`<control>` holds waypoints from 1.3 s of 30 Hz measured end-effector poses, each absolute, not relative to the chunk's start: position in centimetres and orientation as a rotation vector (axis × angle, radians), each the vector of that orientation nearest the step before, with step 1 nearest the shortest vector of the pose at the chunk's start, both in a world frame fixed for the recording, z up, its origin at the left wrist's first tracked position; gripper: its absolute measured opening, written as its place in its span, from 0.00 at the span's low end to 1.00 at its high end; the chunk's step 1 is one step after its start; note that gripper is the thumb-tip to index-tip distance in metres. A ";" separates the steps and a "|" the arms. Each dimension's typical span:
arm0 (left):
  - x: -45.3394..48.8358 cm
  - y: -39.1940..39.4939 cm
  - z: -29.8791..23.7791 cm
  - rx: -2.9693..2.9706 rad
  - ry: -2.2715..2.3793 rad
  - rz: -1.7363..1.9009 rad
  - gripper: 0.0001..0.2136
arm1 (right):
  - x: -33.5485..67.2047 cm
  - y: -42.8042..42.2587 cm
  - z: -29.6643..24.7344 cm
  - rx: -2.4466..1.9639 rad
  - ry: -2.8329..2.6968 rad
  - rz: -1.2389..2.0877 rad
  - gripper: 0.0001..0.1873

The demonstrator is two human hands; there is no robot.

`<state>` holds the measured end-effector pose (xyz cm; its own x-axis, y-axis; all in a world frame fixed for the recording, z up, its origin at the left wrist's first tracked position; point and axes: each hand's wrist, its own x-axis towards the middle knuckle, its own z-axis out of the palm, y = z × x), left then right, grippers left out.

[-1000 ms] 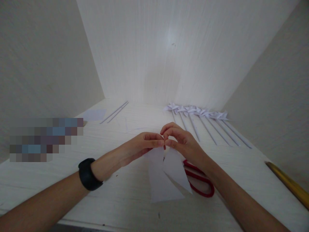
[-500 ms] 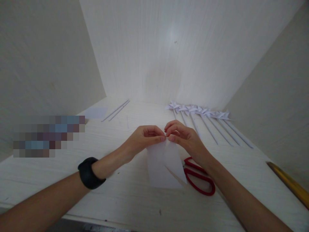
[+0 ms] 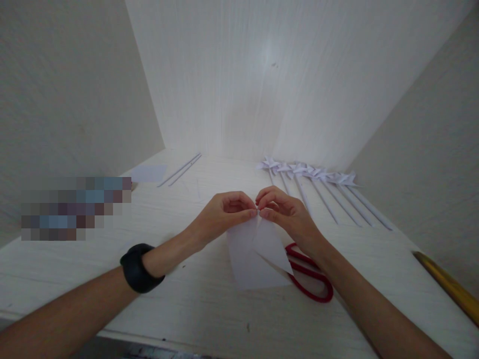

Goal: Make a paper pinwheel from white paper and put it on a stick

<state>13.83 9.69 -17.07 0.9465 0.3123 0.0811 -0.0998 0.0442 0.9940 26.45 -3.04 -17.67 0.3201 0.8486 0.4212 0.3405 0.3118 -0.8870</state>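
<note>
A square sheet of white paper [image 3: 250,264] with slits cut in from its corners hangs from my fingertips, over the middle of the table. My left hand [image 3: 228,212] pinches its upper edge between thumb and fingers. Close against it, my right hand [image 3: 286,212] pinches the paper just across the upper slit, the two thumbs almost touching. Another slit gapes at the sheet's lower right. Red-handled scissors [image 3: 312,284] lie on the table below my right wrist, their blades hidden behind the paper.
Several white paper pinwheels [image 3: 297,169] on sticks lie in a row at the back right. Two thin white sticks [image 3: 183,169] and a flat paper sheet [image 3: 149,173] are at the back left. A gold-coloured object [image 3: 445,284] lies at the right edge. Walls enclose the table [image 3: 187,299].
The paper's lower part has swung slightly to the right, covering more of the scissors. Both hands keep their pinch in nearly the same place.
</note>
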 end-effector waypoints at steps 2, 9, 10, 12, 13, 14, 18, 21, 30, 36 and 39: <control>13.9 9.7 -17.1 1.499 0.174 0.317 0.10 | 26.4 -3.0 -17.6 -1.262 -1.265 0.485 0.02; 13.7 9.7 -17.0 1.505 0.181 0.315 0.11 | 26.2 -3.0 -17.5 -1.277 -1.270 0.462 0.03; 13.7 9.7 -17.0 1.510 0.183 0.316 0.10 | 26.2 -3.0 -17.5 -1.278 -1.267 0.462 0.03; 13.7 9.7 -17.0 1.512 0.181 0.316 0.10 | 26.2 -3.1 -17.5 -1.272 -1.261 0.470 0.04; 13.7 9.7 -17.0 1.511 0.175 0.315 0.11 | 26.2 -3.1 -17.5 -1.266 -1.260 0.472 0.04; 13.7 9.7 -17.0 1.510 0.169 0.314 0.11 | 26.2 -3.1 -17.5 -1.261 -1.262 0.473 0.03; 13.8 9.8 -17.0 1.542 0.129 0.328 0.12 | 26.3 -3.0 -17.6 -1.264 -1.279 0.455 0.03; 13.8 9.8 -17.1 1.578 0.103 0.350 0.12 | 26.3 -3.0 -17.7 -1.261 -1.288 0.455 0.03; 13.9 10.0 -17.4 1.674 0.066 0.393 0.08 | 26.3 -3.0 -17.8 -1.250 -1.325 0.436 0.02; 13.8 10.0 -17.3 1.676 0.049 0.412 0.07 | 26.5 -2.9 -18.0 -1.301 -1.336 0.346 0.03; 13.7 10.0 -17.2 1.677 0.045 0.425 0.08 | 26.7 -2.9 -18.1 -1.322 -1.367 0.282 0.02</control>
<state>13.71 10.00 -17.22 0.9292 0.2717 0.2506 -0.2136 -0.1584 0.9640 26.68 -2.90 -18.08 0.2915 0.7949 0.5322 0.5194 0.3356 -0.7859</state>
